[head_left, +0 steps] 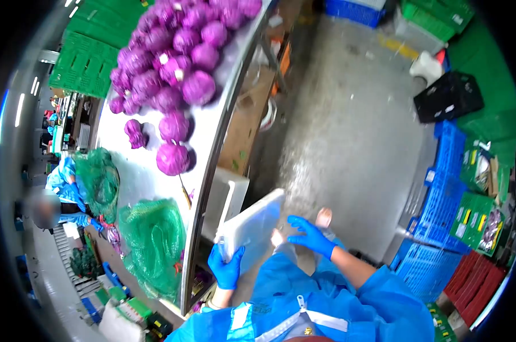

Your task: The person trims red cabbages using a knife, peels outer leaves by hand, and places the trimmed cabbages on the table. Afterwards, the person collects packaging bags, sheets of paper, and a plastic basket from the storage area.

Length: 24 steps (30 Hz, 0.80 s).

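My left hand [226,267], in a blue glove, grips the lower corner of a white, flat rectangular slab [252,225] that is held tilted beside the table edge. A bluish sheen lies across its face. To the right of the slab, my gloved right hand [312,236] is in the air with its fingers spread and nothing in them. Left of my left hand, a green mesh bag [152,245] lies on the metal table [147,185]. Further up the table are a heap of purple cabbages [167,68] and a single cabbage [172,159] nearer to me.
A knife-like tool [185,192] lies near the table edge. Under the table stands a white box [226,196]. Across the table a person [70,182] in blue handles another green net [98,179]. Blue crates [434,228] and a black crate [449,98] line the right side.
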{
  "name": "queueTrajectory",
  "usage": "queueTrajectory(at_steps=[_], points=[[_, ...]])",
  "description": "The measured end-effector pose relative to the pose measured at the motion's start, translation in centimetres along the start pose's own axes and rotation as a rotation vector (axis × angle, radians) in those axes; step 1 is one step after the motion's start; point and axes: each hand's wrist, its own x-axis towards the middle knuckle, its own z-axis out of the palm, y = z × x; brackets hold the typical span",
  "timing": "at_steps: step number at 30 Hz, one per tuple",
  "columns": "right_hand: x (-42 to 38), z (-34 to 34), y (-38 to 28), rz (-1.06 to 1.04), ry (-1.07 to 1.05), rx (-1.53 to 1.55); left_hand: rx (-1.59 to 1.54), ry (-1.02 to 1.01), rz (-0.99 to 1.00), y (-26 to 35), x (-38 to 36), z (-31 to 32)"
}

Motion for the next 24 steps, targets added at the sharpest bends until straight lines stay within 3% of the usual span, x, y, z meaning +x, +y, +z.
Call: queueTrajectory(at_steps=[1,4,5,6,10,14,16,19,22,24], points=[[-0.5,-1.2,-2.5,-0.051,-0.013,-0.017,-0.254,-0.037,-0.174,4.4,0.6,0.3],[-2.5,-6.4,-9.8,0.087,-0.177,0.244,-0.671,-0.048,-0.321,13.0,2.7,2.7],[-3.9,-7.1,-15.2,0.065,-0.020,0.238,-0.777,-0.071,-0.338,16.2,3.7,3.3],[-4.3,-8.7,-17.5,0.079,0.006,0.255,-0.824,-0.121,-0.319,17.4,4.4,4.2],[-5.6,-15.2,-23.4,0.053,0.185,0.311,-0.852,-0.481,-0.216,20.6,9.0,8.1],[-5.4,-21.2,-26.9,-0.023,0.357,0.300,-0.384,-0.571,0.118,21.5,14.6,11.5],[-3.9,-24.0,-28.6,-0.046,0.443,0.267,-0.331,-0.565,0.114,21.1,17.8,14.3],[-0.4,-28.7,-28.7,-0.036,0.528,0.279,-0.560,-0.713,-0.010,19.6,23.2,21.5],[4.8,-31.2,-33.6,-0.090,0.610,0.314,-0.560,-0.875,0.006,25.3,28.9,27.5],[7.3,-32.5,-37.7,-0.021,0.626,0.336,-0.806,-1.001,-0.211,30.7,31.4,29.8]])
